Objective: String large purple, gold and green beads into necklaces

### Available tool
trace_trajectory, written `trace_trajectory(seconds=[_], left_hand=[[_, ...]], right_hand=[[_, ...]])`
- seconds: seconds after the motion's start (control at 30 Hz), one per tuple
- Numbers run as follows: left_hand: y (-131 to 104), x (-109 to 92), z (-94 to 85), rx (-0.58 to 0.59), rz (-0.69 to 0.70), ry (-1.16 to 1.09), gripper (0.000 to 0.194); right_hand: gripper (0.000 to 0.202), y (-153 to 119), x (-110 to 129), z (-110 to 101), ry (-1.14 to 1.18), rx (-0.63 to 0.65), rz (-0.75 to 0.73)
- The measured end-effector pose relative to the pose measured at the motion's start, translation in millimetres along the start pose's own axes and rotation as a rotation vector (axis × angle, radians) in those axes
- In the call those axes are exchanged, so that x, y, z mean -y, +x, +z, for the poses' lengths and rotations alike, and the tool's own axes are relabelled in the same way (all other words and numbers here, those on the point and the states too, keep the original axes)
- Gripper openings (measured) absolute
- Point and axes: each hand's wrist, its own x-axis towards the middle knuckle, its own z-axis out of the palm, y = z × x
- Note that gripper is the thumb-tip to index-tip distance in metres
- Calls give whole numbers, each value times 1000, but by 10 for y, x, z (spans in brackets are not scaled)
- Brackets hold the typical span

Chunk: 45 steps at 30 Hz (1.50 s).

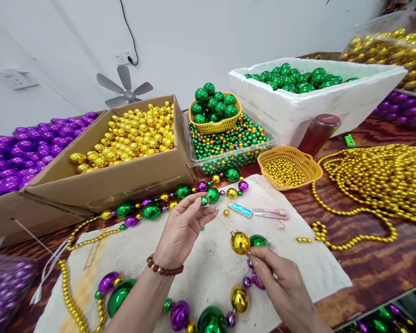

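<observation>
My left hand (180, 226), wearing a dark bead bracelet (164, 268), pinches a small green bead (204, 201) at the tip of a long thin needle (220, 219). A large gold bead (240, 243) sits on the needle near my right hand (280, 277), whose thumb and fingers grip the needle's lower end. Just behind that gold bead is a green bead (257, 240). Below my hands, a string of large green, purple and gold beads (213, 320) curves over a white cloth (201, 263). Another bead string (151, 211) crosses the cloth's back edge.
Boxes of purple beads (24, 148) and gold beads (135, 134) stand back left. Behind are a clear tub (229, 157), a foam box (263, 99) and a lidded jar (321, 134). A yellow basket (310, 169), scissors (270, 213) and gold bead strands (384, 180) lie right.
</observation>
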Motion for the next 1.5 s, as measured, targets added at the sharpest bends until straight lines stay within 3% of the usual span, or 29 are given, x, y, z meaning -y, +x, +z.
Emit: trace_trajectory(seconds=[0.13, 0.2, 0.3, 0.33, 0.4, 0.47, 0.53, 0.73, 0.97, 1.1, 1.23, 1.37, 1.5], left_hand=[[-62, -34, 40, 44, 67, 183, 31], [-79, -88, -25, 46, 120, 343, 39], [-21, -141, -286, -152, 321, 627, 33], [15, -133, -396, -222, 392, 774, 29], [84, -67, -592, -256, 450, 1187, 24], [132, 49, -704, -214, 432, 1600, 26], [158, 172, -721, -210, 402, 1866, 31], [254, 319, -617, -249, 329, 2106, 35], [272, 293, -747, -319, 408, 1972, 23], [250, 319, -841, -235, 385, 1799, 22], [253, 303, -873, -199, 316, 1579, 23], [174, 185, -792, -212, 242, 1055, 41], [11, 60, -577, -52, 97, 390, 41]], right_hand=[[18, -5, -15, 8, 42, 42, 96], [22, 5, -14, 14, 121, 67, 163], [23, 35, 8, 21, 305, 61, 256], [23, 44, 17, 22, 369, 52, 283], [23, 56, 35, 22, 479, 46, 326], [22, 55, 44, 18, 549, 80, 346], [20, 44, 41, 10, 582, 126, 346], [18, -13, -31, -25, 558, 158, 307], [20, -7, -68, 22, 559, 85, 328], [23, -10, -70, 59, 571, 34, 339], [23, -25, -81, 40, 554, 63, 332], [24, -35, -98, 34, 537, 49, 325], [27, -27, -87, 70, 522, 35, 316]])
